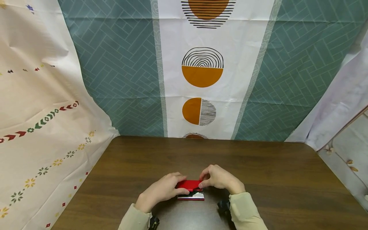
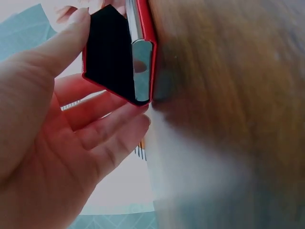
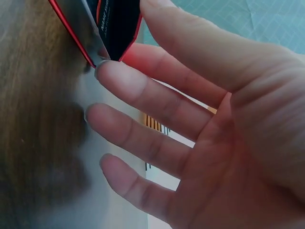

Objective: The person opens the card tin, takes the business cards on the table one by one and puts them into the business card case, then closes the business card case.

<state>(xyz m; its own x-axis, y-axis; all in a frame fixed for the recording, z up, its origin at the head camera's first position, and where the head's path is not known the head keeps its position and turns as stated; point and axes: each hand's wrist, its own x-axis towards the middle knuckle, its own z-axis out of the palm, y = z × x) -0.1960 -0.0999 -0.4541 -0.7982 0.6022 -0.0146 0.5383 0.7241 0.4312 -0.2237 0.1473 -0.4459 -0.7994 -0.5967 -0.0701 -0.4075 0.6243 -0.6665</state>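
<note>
A red card case (image 1: 188, 185) lies on the table with its flap partly raised. Its black inner lining (image 2: 108, 50) and silvery metal body (image 2: 142, 76) show in the left wrist view. My left hand (image 1: 163, 189) holds the case's left end, thumb on the flap's front edge and fingers behind. At the other end, my right hand (image 1: 220, 179) pinches the flap between thumb and forefinger, its remaining fingers spread. White print starting with "NAME" shows on the black inside (image 3: 107, 24) in the right wrist view.
The dark brown wooden table (image 1: 138, 159) reaches back to a green and white patterned cloth (image 1: 123, 80). A cream cloth (image 1: 51, 127) hangs along the left side, and a pale one (image 1: 336, 102) along the right.
</note>
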